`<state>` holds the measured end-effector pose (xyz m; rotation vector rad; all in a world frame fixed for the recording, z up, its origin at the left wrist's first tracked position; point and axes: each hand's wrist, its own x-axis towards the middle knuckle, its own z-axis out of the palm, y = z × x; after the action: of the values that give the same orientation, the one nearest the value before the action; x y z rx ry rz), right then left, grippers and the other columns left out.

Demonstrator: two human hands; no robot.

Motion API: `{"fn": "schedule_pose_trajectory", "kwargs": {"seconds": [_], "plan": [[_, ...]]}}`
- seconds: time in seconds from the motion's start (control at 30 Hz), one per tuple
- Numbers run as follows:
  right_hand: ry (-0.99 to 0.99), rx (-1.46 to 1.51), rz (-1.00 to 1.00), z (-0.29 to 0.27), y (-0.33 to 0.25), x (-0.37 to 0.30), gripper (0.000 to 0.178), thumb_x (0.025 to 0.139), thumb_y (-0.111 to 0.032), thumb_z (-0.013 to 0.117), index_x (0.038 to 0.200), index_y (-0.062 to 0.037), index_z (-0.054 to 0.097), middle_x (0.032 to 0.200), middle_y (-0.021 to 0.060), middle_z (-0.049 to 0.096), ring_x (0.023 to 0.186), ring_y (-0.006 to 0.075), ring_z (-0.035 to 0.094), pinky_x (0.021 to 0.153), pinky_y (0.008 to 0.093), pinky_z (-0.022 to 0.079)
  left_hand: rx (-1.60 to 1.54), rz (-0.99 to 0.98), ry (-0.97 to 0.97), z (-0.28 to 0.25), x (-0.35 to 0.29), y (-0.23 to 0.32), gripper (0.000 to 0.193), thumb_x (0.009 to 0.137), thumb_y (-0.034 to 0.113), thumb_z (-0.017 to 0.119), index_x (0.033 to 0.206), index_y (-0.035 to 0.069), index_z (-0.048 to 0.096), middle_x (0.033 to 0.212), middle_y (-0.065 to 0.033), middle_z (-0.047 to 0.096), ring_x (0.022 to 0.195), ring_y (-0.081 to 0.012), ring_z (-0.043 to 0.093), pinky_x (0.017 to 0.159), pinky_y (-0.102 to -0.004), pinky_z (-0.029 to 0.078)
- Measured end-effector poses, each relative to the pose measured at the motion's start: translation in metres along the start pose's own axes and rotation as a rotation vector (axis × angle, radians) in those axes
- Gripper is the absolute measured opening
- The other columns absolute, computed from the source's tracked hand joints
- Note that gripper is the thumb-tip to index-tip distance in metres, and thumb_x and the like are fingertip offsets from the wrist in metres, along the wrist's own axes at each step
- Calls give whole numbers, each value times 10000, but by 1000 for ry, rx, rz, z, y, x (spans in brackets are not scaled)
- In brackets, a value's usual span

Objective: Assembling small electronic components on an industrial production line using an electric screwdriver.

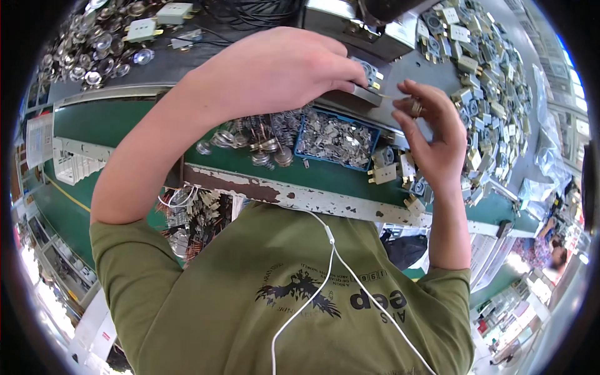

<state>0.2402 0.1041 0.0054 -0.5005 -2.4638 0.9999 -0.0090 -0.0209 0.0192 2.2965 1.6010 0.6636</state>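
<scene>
My left hand (pixel 300 65) reaches across to the metal fixture under the machine, thumb and forefinger drawn together. Their tips meet beside a grey-white plug part (pixel 370 73) with brass blades, which sits at the fixture block (pixel 367 95). What lies between these fingertips is hidden. To the right, my right hand (pixel 440 134) is curled with thumb and fingers closing on a small brass-coloured metal piece (pixel 415 108). A thin strip or wire seems to run from there toward the block. Below the hands is a blue tray (pixel 302 134) of small silvery metal pieces.
A metal machine body (pixel 400 39) stands at the back. Many grey-white plug parts (pixel 481 106) are heaped at right, with a few (pixel 383 174) near the bench edge (pixel 262 187). Round shiny metal parts (pixel 94 56) lie far left; springs and discs (pixel 265 140) lie beside the tray.
</scene>
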Motion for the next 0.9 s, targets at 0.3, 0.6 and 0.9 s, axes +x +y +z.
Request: {"fn": "schedule_pose_trajectory", "kwargs": {"seconds": [0.3, 0.6, 0.9], "plan": [[-73, 681, 436, 11, -8, 5, 427, 1107, -152, 504, 1470, 71, 481, 1282, 219, 688, 1178, 255, 691, 1010, 372, 565, -65, -5, 112, -20, 8, -2, 168, 939, 145, 694, 1088, 73, 723, 886, -107, 698, 835, -316, 676, 758, -416, 531], [-121, 895, 509, 19, -9, 16, 466, 1133, -219, 425, 1499, 70, 438, 1350, 264, 638, 1220, 312, 675, 1022, 403, 572, -224, -5, 93, -40, 5, 1, 89, 948, 100, 643, 973, 19, 670, 892, -149, 716, 868, -348, 704, 753, -426, 559], [-173, -268, -40, 5, -19, 21, 391, 944, 58, 666, 1332, 12, 650, 1189, 160, 745, 1078, 240, 727, 946, 349, 559, -41, 41, 71, -15, -12, -18, 154, 926, 142, 701, 1057, 61, 712, 913, -124, 705, 859, -348, 674, 786, -412, 542]]}}
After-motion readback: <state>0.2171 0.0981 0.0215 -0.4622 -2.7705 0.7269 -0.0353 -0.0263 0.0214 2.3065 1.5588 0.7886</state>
